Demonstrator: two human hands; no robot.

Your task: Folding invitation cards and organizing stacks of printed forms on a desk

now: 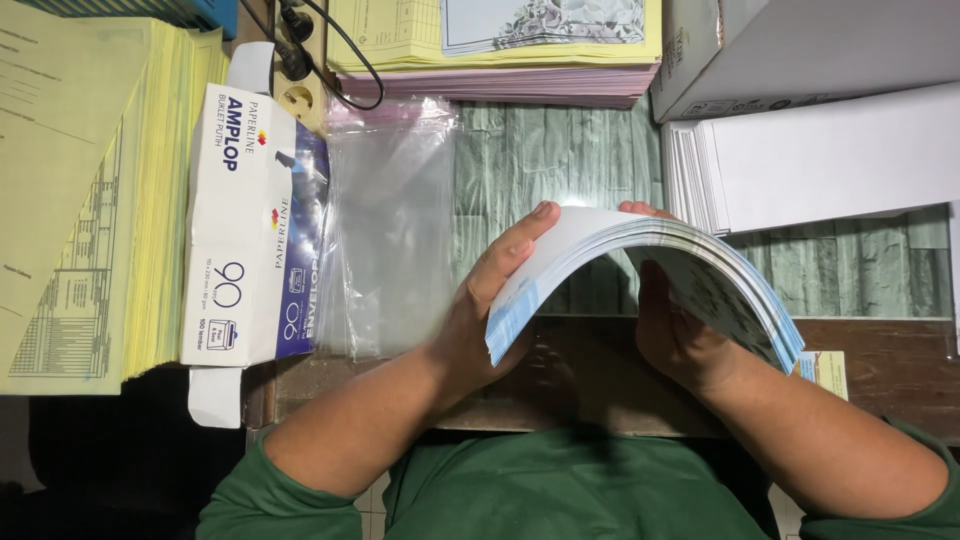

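Both grips closed on one thick stack of printed cards [640, 262]: left hand [487, 315] clamped at its near left edge, thumb on top; right hand [672, 325] beneath, fingertips curled over the far edge. Stack bowed upward into an arch, held above the surface [560, 160] (nothing fanned out or set down yet). Clear plastic bags [385, 225] lying flat alongside, unfilled. White envelope box [250, 225] further left, flaps open. Yellow forms [90, 190] stacked beyond.
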